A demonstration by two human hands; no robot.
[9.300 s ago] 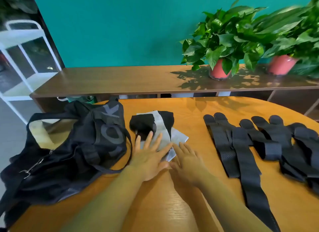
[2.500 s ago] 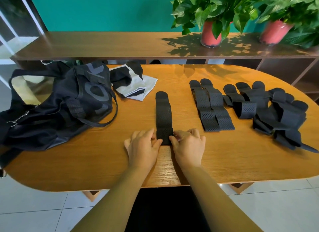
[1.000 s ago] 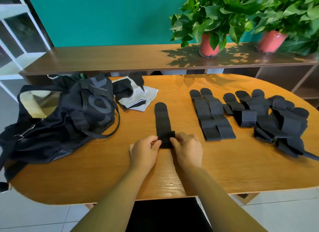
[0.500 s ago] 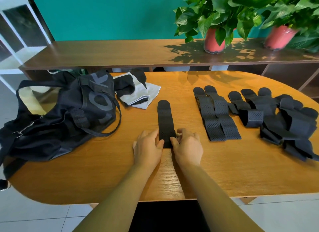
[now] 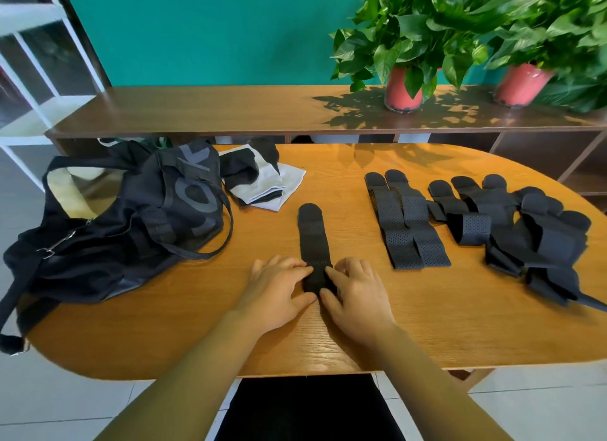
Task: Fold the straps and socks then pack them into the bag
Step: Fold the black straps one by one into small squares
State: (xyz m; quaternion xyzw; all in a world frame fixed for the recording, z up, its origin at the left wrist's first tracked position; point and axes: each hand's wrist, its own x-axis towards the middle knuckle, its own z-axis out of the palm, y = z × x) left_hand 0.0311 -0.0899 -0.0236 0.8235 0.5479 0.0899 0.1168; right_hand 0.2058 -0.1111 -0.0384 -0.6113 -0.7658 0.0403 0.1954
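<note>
Hands point(image 5: 276, 292) (both) flatter on strap point(image 5: 312, 237)

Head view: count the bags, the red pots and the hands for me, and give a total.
Black bag: 1
Red pots: 2
Hands: 2, left hand and right hand, both holding one strap
Total: 5

Bright daylight throws leaf shadows on the shelf point(image 5: 230, 109); edges bend
</note>
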